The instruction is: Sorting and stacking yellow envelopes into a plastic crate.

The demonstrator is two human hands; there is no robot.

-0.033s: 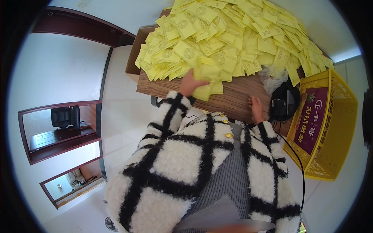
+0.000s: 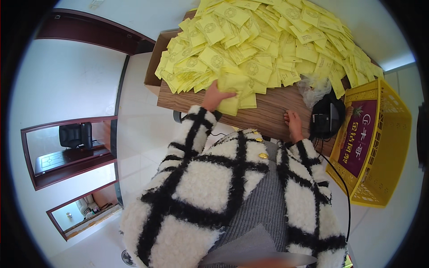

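Thin yellow packets [image 2: 263, 49] lie heaped over the back of a wood-grain table [image 2: 272, 105]. At the front left of this heap, my left hand [image 2: 216, 96] is closed on a yellow packet [image 2: 232, 85], thumb across its face. The packet is slightly blurred, and I cannot tell whether more than one is in the grip. Another yellow packet [image 2: 248, 101] lies on the table just right of it. Near the table's front edge, my right hand [image 2: 293, 125] rests with curled fingers; whatever they may hold is hidden.
Right of my right hand are a black device [image 2: 324, 120] with a cable and a crumpled clear plastic bag [image 2: 313, 91]. A yellow plastic crate [image 2: 380, 152] stands at the right. An open cardboard box [image 2: 156, 62] sits beside the table's left end.
My left hand has shifted slightly left with the yellow packet, which now covers less of the packet lying to its right. My right hand has barely moved.
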